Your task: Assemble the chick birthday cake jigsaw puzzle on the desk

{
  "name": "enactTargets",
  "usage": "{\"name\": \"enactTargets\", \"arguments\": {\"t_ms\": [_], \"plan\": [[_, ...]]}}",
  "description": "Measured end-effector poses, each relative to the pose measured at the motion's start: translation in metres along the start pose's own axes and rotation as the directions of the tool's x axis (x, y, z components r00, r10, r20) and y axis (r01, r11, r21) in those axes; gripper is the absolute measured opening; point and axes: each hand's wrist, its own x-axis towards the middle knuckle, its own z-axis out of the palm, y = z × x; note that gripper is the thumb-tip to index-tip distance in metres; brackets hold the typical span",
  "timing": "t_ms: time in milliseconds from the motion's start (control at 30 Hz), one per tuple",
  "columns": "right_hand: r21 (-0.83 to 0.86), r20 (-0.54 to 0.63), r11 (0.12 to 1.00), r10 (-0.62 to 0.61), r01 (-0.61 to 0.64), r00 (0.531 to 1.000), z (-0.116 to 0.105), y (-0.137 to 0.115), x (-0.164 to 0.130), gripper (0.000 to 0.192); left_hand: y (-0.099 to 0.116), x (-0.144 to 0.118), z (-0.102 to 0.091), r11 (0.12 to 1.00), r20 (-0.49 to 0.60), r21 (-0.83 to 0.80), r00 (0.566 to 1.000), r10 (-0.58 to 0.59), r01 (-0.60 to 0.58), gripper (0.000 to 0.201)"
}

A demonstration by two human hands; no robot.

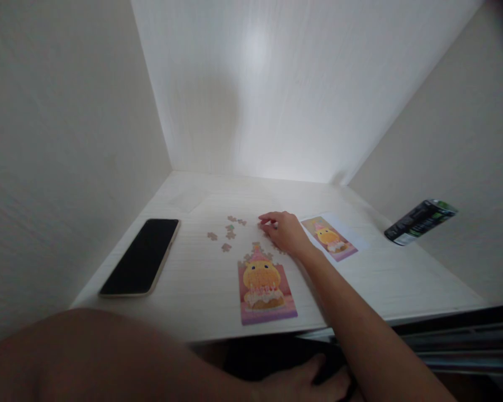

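My right hand reaches over the white table, thumb and index finger closed on a small puzzle piece mostly covered by the fingertips. Just below it lies a partly assembled jigsaw puzzle showing a yellow character with a party hat and a cake; its top edge is uneven. Several loose puzzle pieces are scattered left of the hand, and a few more show beneath the palm. Down below the table's front edge, my left hand rests in shadow with its fingers apart, holding nothing I can see.
A printed reference picture on white paper lies right of my right hand. At the left is a black-screened phone. A dark can stands at the right. A thin clear sheet lies at the back left. Pale walls enclose the table.
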Motion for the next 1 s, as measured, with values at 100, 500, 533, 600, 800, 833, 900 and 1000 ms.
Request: {"name": "enactTargets", "arguments": {"t_ms": [100, 500, 533, 600, 800, 833, 900, 1000], "plan": [[0.182, 0.057, 0.983, -0.016, 0.006, 0.998, 0.002, 0.002, 0.002, 0.030, 0.002, -0.002, 0.005, 1.000, 0.001, 0.018, 1.000, 0.003, -0.003, 0.043], [0.664, 0.301, 0.732, -0.078, -0.150, 0.950, -0.054, 0.000, -0.026, 0.020, -0.001, 0.000, -0.010, 0.998, 0.042, 0.058, 0.999, 0.010, -0.012, 0.045], [0.637, 0.358, 0.752, -0.096, -0.167, 0.929, -0.059, 0.000, -0.029, 0.022, -0.002, 0.001, -0.012, 0.998, 0.045, 0.058, 0.999, 0.012, -0.014, 0.045], [0.535, 0.429, 0.833, -0.125, -0.140, 0.895, -0.064, 0.001, -0.034, 0.025, -0.003, 0.001, -0.015, 0.998, 0.043, 0.063, 0.999, 0.018, -0.021, 0.046], [0.370, 0.552, 0.923, -0.130, -0.103, 0.823, -0.054, 0.002, -0.036, 0.018, -0.004, 0.002, -0.012, 0.999, 0.028, 0.035, 0.999, 0.040, -0.041, 0.045], [0.365, 0.567, 0.926, -0.138, -0.097, 0.812, -0.052, 0.002, -0.036, 0.017, -0.004, 0.001, -0.011, 0.999, 0.017, 0.036, 0.999, 0.035, -0.035, 0.045], [0.331, 0.570, 0.942, -0.154, -0.054, 0.807, -0.051, 0.001, -0.036, 0.017, -0.002, 0.000, -0.009, 0.999, 0.011, 0.048, 1.000, 0.019, -0.020, 0.045], [0.273, 0.550, 0.962, -0.163, 0.008, 0.819, -0.051, 0.000, -0.037, 0.018, 0.001, -0.002, -0.005, 0.998, 0.009, 0.056, 1.000, 0.016, -0.017, 0.047]]}}
